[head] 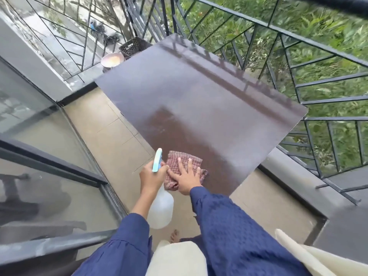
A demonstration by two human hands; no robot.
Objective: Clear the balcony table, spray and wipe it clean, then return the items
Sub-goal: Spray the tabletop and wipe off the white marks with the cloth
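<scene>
The dark brown square table [199,92] fills the middle of the head view and has nothing on it but a cloth. A reddish checked cloth [180,159] lies at the table's near corner. My right hand [186,177] presses flat on the cloth with its fingers spread. My left hand [152,177] grips a clear spray bottle [160,210] by its neck, just left of the cloth and off the table's edge. The bottle's light blue trigger head [157,162] points up and forward. A darker patch of tabletop [175,132] lies just beyond the cloth.
A black metal railing [298,62] runs close behind and to the right of the table. A dark crate [133,45] and a round bowl [111,59] stand on the floor past the far left corner. Glass sliding doors [39,166] line the left side.
</scene>
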